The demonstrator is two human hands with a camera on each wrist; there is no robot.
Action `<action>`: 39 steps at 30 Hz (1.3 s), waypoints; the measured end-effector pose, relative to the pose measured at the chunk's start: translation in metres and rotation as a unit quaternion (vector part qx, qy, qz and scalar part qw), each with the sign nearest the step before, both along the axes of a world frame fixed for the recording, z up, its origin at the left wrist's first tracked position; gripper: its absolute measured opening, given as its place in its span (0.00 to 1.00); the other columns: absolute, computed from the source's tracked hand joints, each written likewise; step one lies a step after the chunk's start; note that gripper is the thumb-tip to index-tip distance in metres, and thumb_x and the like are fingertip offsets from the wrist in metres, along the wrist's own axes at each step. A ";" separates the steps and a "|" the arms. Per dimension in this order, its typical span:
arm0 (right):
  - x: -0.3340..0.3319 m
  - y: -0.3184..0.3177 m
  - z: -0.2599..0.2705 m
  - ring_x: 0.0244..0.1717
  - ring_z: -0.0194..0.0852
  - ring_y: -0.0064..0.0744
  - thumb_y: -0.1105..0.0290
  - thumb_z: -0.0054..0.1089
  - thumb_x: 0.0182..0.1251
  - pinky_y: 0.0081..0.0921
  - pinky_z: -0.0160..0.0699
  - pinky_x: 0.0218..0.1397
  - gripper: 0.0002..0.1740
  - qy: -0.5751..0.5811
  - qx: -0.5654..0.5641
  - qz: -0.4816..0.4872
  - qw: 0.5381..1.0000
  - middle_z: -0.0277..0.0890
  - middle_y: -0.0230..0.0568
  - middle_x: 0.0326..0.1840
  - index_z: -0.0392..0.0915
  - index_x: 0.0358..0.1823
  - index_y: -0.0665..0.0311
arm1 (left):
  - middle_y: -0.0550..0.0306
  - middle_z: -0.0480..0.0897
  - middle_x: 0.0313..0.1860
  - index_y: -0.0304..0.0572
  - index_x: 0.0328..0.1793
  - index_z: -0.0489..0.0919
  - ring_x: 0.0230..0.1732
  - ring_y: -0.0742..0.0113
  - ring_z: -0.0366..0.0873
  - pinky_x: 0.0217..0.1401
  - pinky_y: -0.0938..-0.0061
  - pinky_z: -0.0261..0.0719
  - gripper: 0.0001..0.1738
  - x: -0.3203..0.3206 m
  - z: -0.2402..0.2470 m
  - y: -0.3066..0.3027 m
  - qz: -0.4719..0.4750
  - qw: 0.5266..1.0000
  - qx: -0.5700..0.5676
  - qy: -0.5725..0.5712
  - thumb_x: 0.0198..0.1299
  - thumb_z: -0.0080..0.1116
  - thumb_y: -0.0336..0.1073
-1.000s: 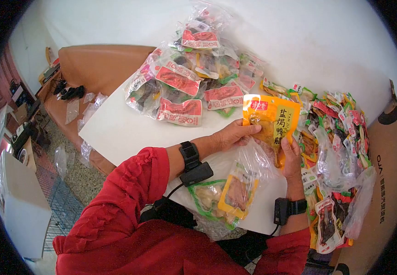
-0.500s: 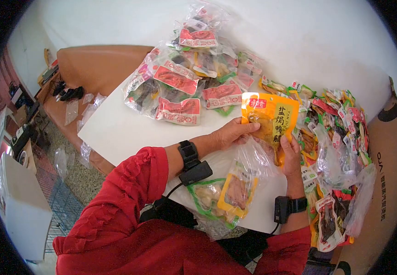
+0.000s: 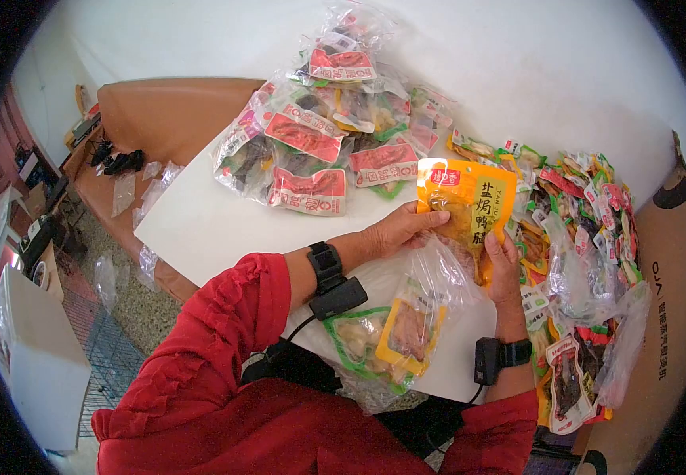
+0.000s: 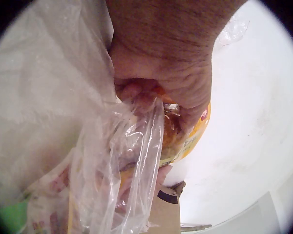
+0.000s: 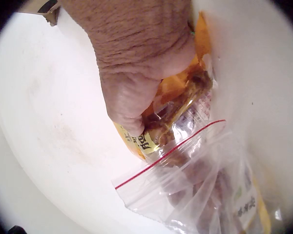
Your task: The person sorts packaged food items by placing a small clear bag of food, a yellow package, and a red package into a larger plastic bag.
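Observation:
Both hands hold an orange packet [image 3: 458, 194] with dark characters on a yellow strip, upright above the table. My left hand [image 3: 403, 229] grips its left side, thumb across the front; my right hand [image 3: 504, 269] pinches its lower right edge. A clear zip bag [image 3: 446, 277] hangs from the left hand below the packet, holding a yellow-edged packet [image 3: 410, 332] and a green-edged packet [image 3: 355, 340]. In the right wrist view the bag's red zip line [image 5: 171, 153] crosses in front of the orange packet [image 5: 176, 87]. The left hand's fingers are partly hidden behind plastic.
Filled clear bags with red labels [image 3: 307, 134] are heaped at the back of the white table [image 3: 192, 229]. A large pile of loose packets [image 3: 588, 206] lies on the right, beside a cardboard box [image 3: 660, 301]. A brown sofa [image 3: 169, 111] stands at the left.

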State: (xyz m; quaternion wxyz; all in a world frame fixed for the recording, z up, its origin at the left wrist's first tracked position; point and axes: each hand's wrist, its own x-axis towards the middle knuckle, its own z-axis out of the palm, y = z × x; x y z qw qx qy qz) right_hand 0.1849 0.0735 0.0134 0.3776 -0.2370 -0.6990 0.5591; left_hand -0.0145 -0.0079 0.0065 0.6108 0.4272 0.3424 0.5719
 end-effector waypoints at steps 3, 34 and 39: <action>0.000 -0.002 0.002 0.41 0.66 0.21 0.61 0.46 0.65 0.20 0.64 0.48 0.17 0.006 -0.007 -0.001 1.000 0.72 0.33 0.41 0.69 0.47 0.67 | 0.66 0.78 0.36 0.49 0.49 0.72 0.29 0.83 0.72 0.20 0.89 0.57 0.21 0.001 0.000 0.000 0.007 1.000 -0.003 -0.003 0.54 0.54 0.50; -0.002 -0.008 0.008 0.41 0.67 0.20 0.61 0.46 0.64 0.19 0.64 0.48 0.17 0.017 -0.030 0.005 0.999 0.72 0.32 0.40 0.69 0.47 0.66 | 0.66 0.78 0.37 0.47 0.50 0.72 0.26 0.85 0.70 0.17 0.90 0.56 0.21 0.000 -0.005 0.004 0.010 1.000 -0.001 0.003 0.55 0.53 0.49; -0.003 -0.009 0.008 0.40 0.67 0.20 0.62 0.46 0.64 0.19 0.64 0.47 0.16 0.031 -0.040 0.009 0.999 0.72 0.32 0.40 0.69 0.46 0.67 | 0.66 0.78 0.37 0.46 0.50 0.71 0.25 0.85 0.69 0.17 0.90 0.56 0.20 0.000 -0.006 0.005 0.010 1.000 -0.001 0.002 0.56 0.53 0.49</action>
